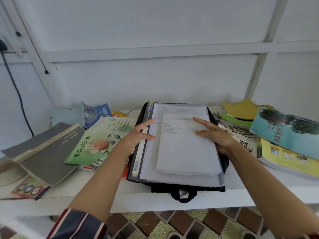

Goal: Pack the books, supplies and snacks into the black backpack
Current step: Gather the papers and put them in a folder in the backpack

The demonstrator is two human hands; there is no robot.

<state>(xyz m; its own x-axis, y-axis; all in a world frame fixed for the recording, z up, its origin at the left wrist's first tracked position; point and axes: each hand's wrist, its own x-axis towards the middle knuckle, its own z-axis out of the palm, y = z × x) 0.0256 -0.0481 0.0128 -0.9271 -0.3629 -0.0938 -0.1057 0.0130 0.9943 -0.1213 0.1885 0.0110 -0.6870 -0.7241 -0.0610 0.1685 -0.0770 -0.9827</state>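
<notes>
The black backpack [188,188] lies flat on the white shelf, its loop handle hanging over the front edge. On top of it lies a dark-spined file [138,163] with a stack of white papers [186,152] on it. My left hand [138,137] is at the stack's left edge, fingers straight, forefinger on the file's edge. My right hand [214,133] is at the right edge, fingers stretched over the papers. Neither hand grips anything.
Left of the backpack lie a green picture book [98,144], a grey book [46,149], a blue book [98,114] and a colourful booklet [29,188]. On the right is a pile with a teal book [286,131], a yellow book [290,161] and a yellow folder [240,109].
</notes>
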